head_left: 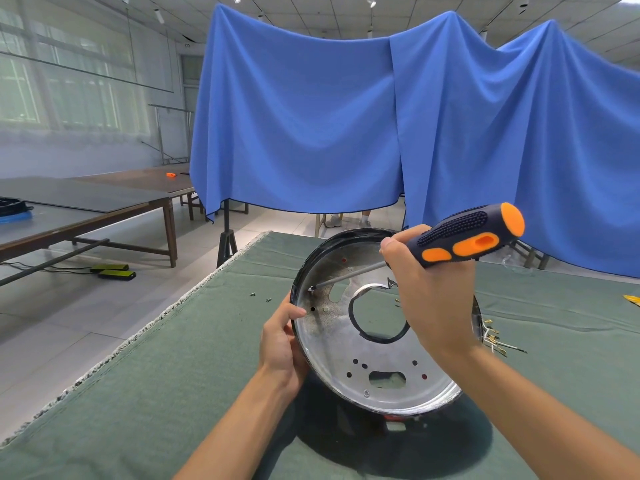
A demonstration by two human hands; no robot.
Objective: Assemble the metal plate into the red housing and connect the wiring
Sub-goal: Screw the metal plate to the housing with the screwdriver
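The two bare forearms come in closest to the camera, over the tabletop (156, 393), which is covered in a matte green felt-like cloth with a frayed pale edge on the left. At its middle sits the task's assembly, tilted up toward the viewer: the round metal plate (346, 348), bright and slightly dished, scorched dark near its left side, with a large round centre hole edged by a black ring and several smaller punched holes and slots. It lies inside the housing (394, 418), of which only a black rim and a sliver of red at the bottom show.

The left hand (282, 344) holds the left rim, its grip curled round the edge with the thumb over the plate. The right hand (429, 299) has its grip clamped on the screwdriver (464, 237), a chunky black handle with rubbery studs and glossy orange inserts; its thin steel shaft slants down-left to a small screw (311, 289) near the plate's left edge.

Judging by this, the plate is seated and fastening is under way; one screw near the bottom looks already in, other holes stand open. Two spare screws (259, 297) lie on the cloth to the left. The wires (498, 342) with brass terminals lie loose at the right, so wiring appears still to do.
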